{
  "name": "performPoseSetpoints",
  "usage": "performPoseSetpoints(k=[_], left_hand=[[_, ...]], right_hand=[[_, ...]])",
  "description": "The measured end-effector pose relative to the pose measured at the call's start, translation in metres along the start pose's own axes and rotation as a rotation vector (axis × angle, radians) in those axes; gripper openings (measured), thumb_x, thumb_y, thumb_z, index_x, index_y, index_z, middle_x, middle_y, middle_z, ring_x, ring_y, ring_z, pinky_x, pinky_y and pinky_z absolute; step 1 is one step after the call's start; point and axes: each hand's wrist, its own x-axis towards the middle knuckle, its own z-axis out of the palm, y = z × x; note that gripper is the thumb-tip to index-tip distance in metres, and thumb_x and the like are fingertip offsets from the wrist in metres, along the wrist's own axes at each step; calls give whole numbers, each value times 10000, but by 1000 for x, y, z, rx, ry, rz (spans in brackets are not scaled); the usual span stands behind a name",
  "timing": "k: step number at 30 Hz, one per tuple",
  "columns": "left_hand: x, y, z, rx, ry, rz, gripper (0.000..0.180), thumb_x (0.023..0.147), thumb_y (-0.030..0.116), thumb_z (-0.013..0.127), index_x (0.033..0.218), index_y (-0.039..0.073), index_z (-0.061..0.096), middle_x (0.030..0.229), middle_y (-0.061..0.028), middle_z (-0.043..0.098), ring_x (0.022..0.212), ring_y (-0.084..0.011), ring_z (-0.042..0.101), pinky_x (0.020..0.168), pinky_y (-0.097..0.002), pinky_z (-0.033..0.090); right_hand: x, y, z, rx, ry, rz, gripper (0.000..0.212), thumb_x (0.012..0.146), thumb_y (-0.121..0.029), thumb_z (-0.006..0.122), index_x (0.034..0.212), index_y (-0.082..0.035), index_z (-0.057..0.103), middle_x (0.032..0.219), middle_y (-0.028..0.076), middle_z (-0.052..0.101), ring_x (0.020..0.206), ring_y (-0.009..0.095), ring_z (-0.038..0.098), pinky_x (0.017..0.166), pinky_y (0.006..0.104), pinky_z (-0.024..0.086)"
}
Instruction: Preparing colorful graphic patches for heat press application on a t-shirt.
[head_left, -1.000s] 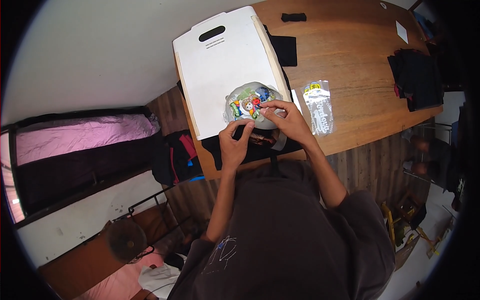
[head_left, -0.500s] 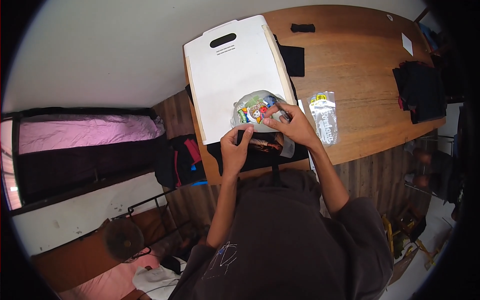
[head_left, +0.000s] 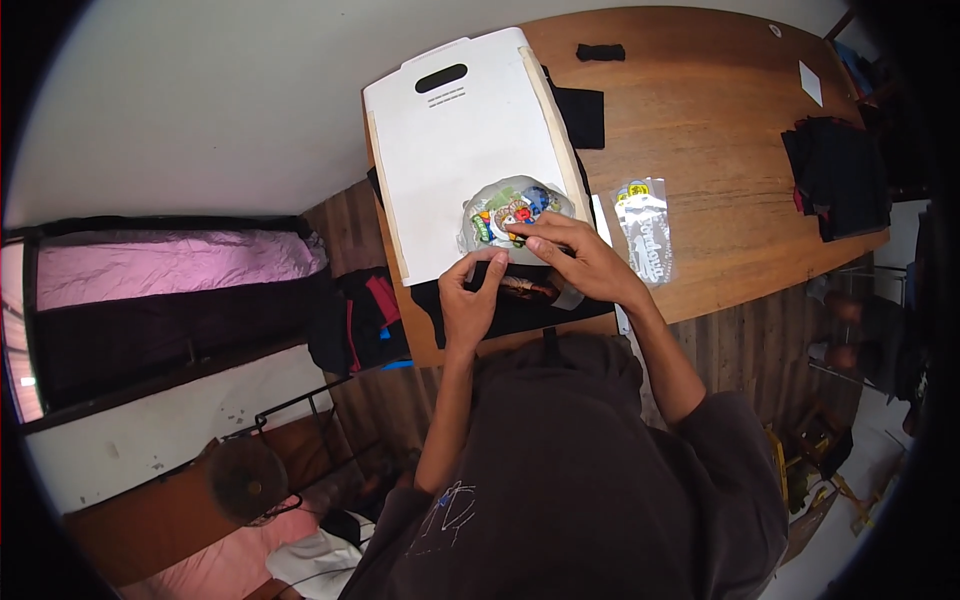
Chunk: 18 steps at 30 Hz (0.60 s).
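A curled sheet of clear film (head_left: 487, 212) with a colourful cartoon print rests over the near end of a white board (head_left: 470, 140). My left hand (head_left: 472, 297) pinches the film's near edge between thumb and fingers. From the right, my right hand (head_left: 580, 255) reaches across the film, its fingers closed together over the print. Something small and dark shows at those fingertips, too small to name. Below both hands lies black cloth (head_left: 470, 313) with a dark, glossy picture sheet (head_left: 528, 288) on it, partly hidden by my hands.
Right of the board, another printed clear film (head_left: 645, 235) lies on the wooden table (head_left: 720, 130). Folded dark clothes (head_left: 838, 180) are piled at the table's right end. A small black roll (head_left: 600, 52) sits at the back. A fan (head_left: 247, 478) stands lower left.
My right hand has moved left, its fingers coming down over the print; the dark thing seen in it is now mostly hidden. My left hand keeps its pinch. The view has shifted slightly.
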Motion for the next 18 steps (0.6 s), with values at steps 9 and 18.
performPoseSetpoints(k=[9,18], left_hand=[[3,-3,9,73,-5,56,187,906,143,712,961,-36,716,880,-67,722,849,-93,627,798,-257,494],[7,-9,9,94,-43,41,203,899,149,714,946,-48,718,888,-92,735,862,-110,647,813,-269,497]], right_hand=[[-4,12,2,21,119,-82,277,919,-171,687,1147,-16,706,942,94,617,877,179,604,798,297,482],[-8,8,9,195,68,155,242,908,-167,705,1082,0,726,873,72,608,806,151,584,734,273,472]])
